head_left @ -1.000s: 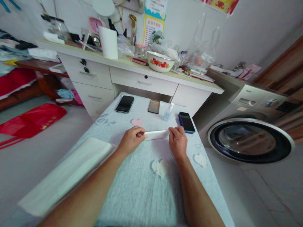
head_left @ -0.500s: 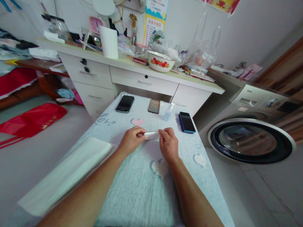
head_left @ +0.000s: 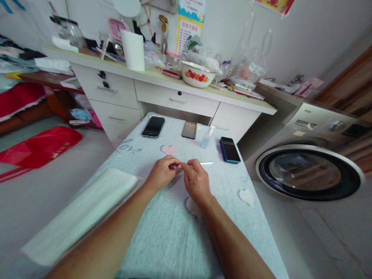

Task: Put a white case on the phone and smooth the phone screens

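Over the cloth-covered table, my left hand [head_left: 164,173] is closed in a pinch, and a small bit of white shows at its fingertips. My right hand [head_left: 197,179] is closed too, its fingertips touching those of the left. A narrow white strip [head_left: 207,163] runs through my fingers, its free end sticking out to the right behind my right hand. Its middle is hidden by the fingers. Beyond the hands lie a black phone [head_left: 154,127], a brown phone case [head_left: 189,130], a clear spray bottle [head_left: 207,137] standing upright, and a blue-edged phone [head_left: 229,150].
A long white folded sheet [head_left: 83,213] lies on the left of the table [head_left: 171,240]. Behind it stands a drawer desk [head_left: 162,91] with a flowered bowl [head_left: 197,75] and a paper roll [head_left: 133,50]. A washing machine [head_left: 308,155] is at the right, a red bag [head_left: 43,147] on the floor left.
My right hand has moved left along the white strip until its fingertips meet my left hand's. The strip, earlier stretched between both hands, now sticks out to the right.
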Demonstrator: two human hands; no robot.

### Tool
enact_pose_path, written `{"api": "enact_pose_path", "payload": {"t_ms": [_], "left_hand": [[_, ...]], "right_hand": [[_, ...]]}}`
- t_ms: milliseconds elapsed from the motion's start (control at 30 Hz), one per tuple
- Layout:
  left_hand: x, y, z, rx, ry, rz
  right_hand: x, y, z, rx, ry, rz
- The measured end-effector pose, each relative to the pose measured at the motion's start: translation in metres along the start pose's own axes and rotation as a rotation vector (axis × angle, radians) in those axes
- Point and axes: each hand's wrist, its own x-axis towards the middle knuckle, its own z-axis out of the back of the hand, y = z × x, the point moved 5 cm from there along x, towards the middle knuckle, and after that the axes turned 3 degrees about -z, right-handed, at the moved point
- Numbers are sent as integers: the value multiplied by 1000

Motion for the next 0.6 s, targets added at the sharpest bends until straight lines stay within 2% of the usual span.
{"api": "enact_pose_path", "payload": {"t_ms": [133,433,600], "left_hand": [[0,1,0,1,5,4],[0,0,2,60,8,23],[0,1,2,54,-4,22]], "right_hand": [[0,-2,2,-1,3,2],[0,-25,16,-32,-100,-79],[0,-29,20,-49,-139,-113]]}}
